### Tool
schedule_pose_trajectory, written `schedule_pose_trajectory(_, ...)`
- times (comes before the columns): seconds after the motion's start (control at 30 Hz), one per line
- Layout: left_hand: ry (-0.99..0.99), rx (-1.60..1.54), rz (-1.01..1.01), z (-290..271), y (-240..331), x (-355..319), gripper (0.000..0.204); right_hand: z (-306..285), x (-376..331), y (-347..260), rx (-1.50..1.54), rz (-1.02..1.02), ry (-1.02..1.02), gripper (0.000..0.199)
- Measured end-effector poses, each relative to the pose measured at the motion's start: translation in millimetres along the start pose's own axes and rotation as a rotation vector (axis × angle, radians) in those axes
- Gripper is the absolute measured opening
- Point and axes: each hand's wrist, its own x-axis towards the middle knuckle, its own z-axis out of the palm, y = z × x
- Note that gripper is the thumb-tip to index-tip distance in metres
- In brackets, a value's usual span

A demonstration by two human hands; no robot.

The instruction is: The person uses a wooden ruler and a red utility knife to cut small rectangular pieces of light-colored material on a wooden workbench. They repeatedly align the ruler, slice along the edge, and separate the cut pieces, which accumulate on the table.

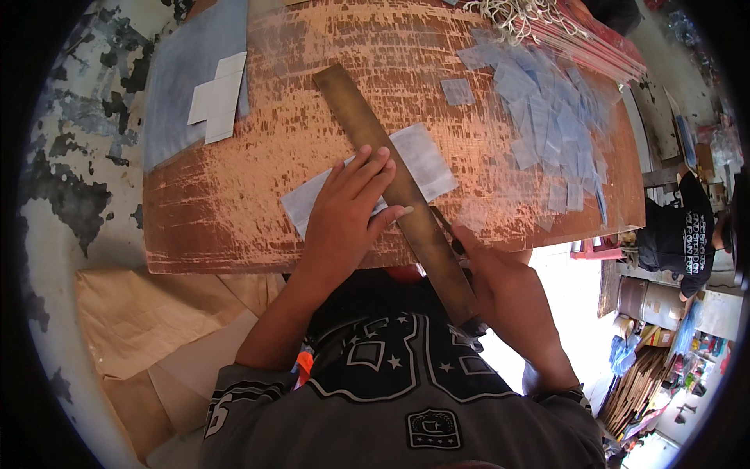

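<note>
A long brownish metal straightedge [355,105] lies aslant over a pale, whitish rectangular sheet [426,162] on the worn brown tabletop. My left hand [351,195] is spread over the sheet. Its fingertips and thumb press on the straightedge. At the straightedge's right side, near the table's front edge, my right hand [504,277] is closed round a knife [444,222]. Only a thin dark part of the knife shows past the fingers; the handle is mostly hidden. The straightedge's near end reaches past the table edge toward my shirt.
Many small bluish translucent pieces [539,117] lie scattered at the right. White cords and pink rods [574,39] sit at the far right. White paper pieces [223,98] rest on a large blue-grey sheet [172,117] at the left. Another person [680,234] is off to the right.
</note>
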Motion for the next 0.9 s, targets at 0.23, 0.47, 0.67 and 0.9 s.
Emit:
schedule_pose_trajectory(0.23,-0.004,-0.013,-0.003,-1.5,1.7,2.1,0.061,6.5,61.8,-8.2,0.219,0.042,0.171,0.058)
schedule_pose_trajectory(0.47,0.004,-0.05,-0.013,-2.5,3.5,2.5,0.059,29.2,97.0,-4.1,0.155,-0.031,0.145,0.057)
schedule_pose_trajectory(0.67,0.008,-0.039,-0.023,0.4,3.1,1.7,0.055,22.5,96.0,-14.2,0.059,0.001,0.077,0.058)
schedule_pose_trajectory(0.9,0.014,-0.035,-0.016,0.1,2.0,1.3,0.057,24.8,97.0,-7.1,0.12,-0.048,0.096,0.06)
